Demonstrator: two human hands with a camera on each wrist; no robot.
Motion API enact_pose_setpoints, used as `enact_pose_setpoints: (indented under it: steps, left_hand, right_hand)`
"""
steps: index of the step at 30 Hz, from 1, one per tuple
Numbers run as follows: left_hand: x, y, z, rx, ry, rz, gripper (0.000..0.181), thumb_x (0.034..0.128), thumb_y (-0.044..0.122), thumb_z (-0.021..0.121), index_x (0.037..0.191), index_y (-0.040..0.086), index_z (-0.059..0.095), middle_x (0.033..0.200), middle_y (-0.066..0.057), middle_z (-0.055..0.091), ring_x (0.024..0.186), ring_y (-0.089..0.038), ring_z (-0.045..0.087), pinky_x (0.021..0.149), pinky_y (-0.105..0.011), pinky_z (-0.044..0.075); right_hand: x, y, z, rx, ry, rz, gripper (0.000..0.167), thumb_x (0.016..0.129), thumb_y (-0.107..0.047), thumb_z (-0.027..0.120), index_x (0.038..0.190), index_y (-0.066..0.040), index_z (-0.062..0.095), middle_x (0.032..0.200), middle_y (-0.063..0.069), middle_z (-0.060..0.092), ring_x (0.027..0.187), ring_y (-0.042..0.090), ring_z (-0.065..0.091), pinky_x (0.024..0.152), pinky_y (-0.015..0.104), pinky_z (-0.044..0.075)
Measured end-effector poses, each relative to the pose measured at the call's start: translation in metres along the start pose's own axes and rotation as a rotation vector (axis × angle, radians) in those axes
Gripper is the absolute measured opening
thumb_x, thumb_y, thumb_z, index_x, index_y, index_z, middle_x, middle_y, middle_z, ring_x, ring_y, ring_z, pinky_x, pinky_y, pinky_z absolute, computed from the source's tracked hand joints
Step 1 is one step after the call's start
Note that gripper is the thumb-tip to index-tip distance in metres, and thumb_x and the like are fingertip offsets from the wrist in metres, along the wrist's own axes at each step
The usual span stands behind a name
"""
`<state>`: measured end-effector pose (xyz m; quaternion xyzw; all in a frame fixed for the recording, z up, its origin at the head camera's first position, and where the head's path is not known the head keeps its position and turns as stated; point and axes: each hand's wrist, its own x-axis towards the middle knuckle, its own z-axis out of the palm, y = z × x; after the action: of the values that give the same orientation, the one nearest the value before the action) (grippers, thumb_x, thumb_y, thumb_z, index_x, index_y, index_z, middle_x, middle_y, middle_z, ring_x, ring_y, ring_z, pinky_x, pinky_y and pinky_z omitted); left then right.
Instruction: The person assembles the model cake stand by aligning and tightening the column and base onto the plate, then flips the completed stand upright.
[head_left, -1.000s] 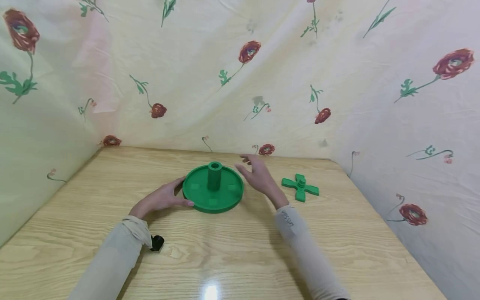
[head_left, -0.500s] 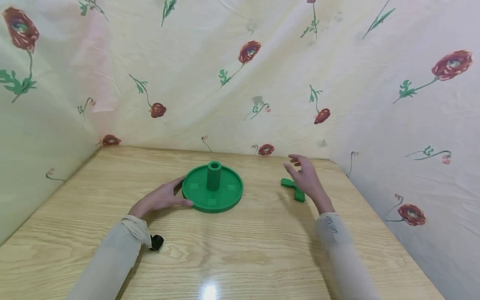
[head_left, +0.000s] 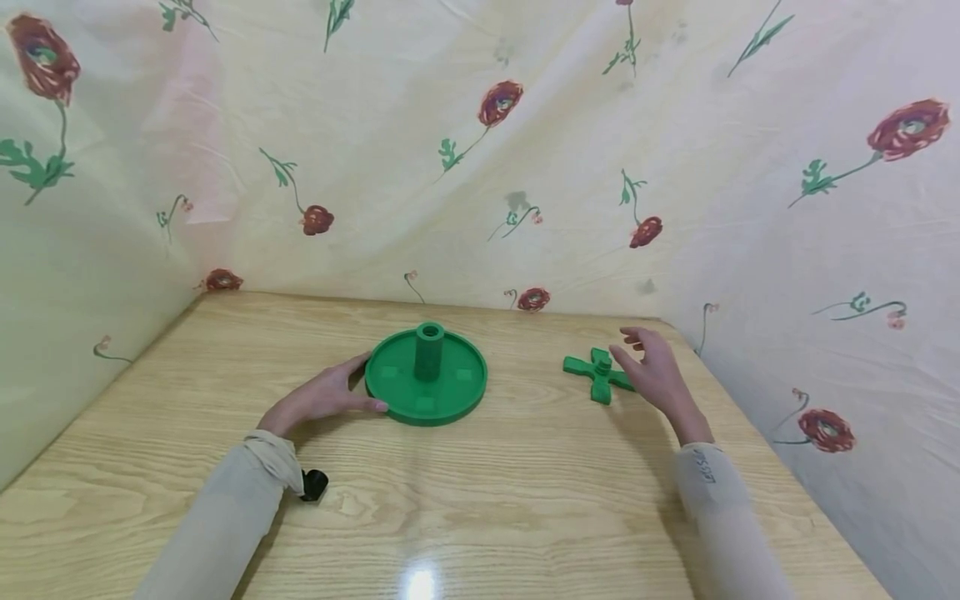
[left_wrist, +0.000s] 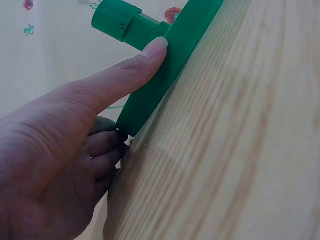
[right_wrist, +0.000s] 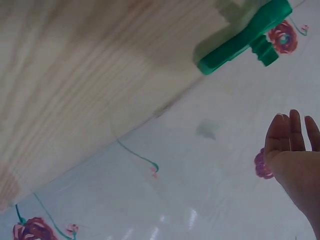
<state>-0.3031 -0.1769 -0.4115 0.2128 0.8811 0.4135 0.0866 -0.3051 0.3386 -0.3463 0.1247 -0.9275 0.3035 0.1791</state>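
Observation:
A green round tray-like disc [head_left: 457, 400] with a raised rim lies on the table, its hollow centre post [head_left: 428, 354] upright. My left hand [head_left: 326, 396] holds the disc's left edge between thumb and fingers. In the left wrist view the thumb [left_wrist: 125, 75] presses the rim, the fingers curl below it, and "35" is marked on the post [left_wrist: 117, 20]. Farther right lies a green cross-shaped piece [head_left: 600, 379] with a short threaded stud; its right arm is partly hidden by my right hand [head_left: 654, 371]. That hand hovers with loose fingers, holding nothing, also in the right wrist view.
The wooden table [head_left: 480, 517] ends at a flower-printed cloth [head_left: 390, 167] behind and on both sides. A small black object [head_left: 314, 485] sits by the left sleeve cuff. Bare tabletop lies between the disc and the cross piece.
My right hand has moved from beside the disc to the right, passing over the cross piece to its right arm. The left hand and the disc have stayed put.

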Motion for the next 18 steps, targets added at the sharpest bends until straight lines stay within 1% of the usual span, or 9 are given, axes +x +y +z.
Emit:
enact_pose_setpoints:
  steps: [4,8,11,15,18]
  left_hand:
    - [0.0,0.0,0.001,0.001,0.003,0.004,0.11,0.087,0.046,0.083,0.164,0.0,0.019,0.165,-0.027,0.026,0.15,-0.048,0.025,0.115,-0.067,0.027]
    - [0.0,0.0,0.001,-0.007,0.003,0.001,0.11,0.0871,0.046,0.083,0.164,0.001,0.018,0.165,-0.027,0.026,0.15,-0.048,0.025,0.115,-0.067,0.027]
    - [0.0,0.0,0.001,-0.004,0.003,-0.006,0.11,0.0872,0.046,0.083,0.165,0.001,0.018,0.165,-0.027,0.026,0.15,-0.048,0.024,0.115,-0.067,0.027]
    - [-0.001,0.002,0.0,0.005,0.003,-0.015,0.11,0.0873,0.046,0.083,0.165,0.001,0.018,0.165,-0.027,0.025,0.15,-0.048,0.024,0.115,-0.067,0.027]
    - [-0.001,0.001,0.0,0.006,0.002,-0.013,0.11,0.0875,0.046,0.083,0.165,0.001,0.018,0.165,-0.027,0.025,0.15,-0.048,0.024,0.115,-0.067,0.027]
  right_hand:
    - [-0.004,0.01,-0.004,-0.023,-0.021,0.021,0.05,0.108,-0.021,0.057,0.141,0.015,0.048,0.131,0.039,0.052,0.119,0.053,0.049,0.096,0.065,0.043]
    - [-0.006,0.018,-0.006,-0.04,-0.033,0.02,0.05,0.107,-0.019,0.059,0.14,0.017,0.048,0.128,0.039,0.052,0.117,0.054,0.05,0.096,0.065,0.043]
    - [-0.007,0.023,-0.008,-0.074,-0.045,0.012,0.049,0.106,-0.017,0.06,0.138,0.018,0.048,0.127,0.04,0.052,0.116,0.055,0.051,0.096,0.066,0.043]
    - [-0.009,0.031,-0.008,-0.142,-0.094,0.023,0.05,0.106,-0.018,0.06,0.139,0.018,0.047,0.127,0.04,0.05,0.116,0.056,0.05,0.097,0.067,0.043]
    - [-0.009,0.035,-0.007,-0.171,-0.127,0.033,0.052,0.106,-0.018,0.061,0.14,0.017,0.046,0.128,0.041,0.05,0.115,0.057,0.051,0.095,0.067,0.044]
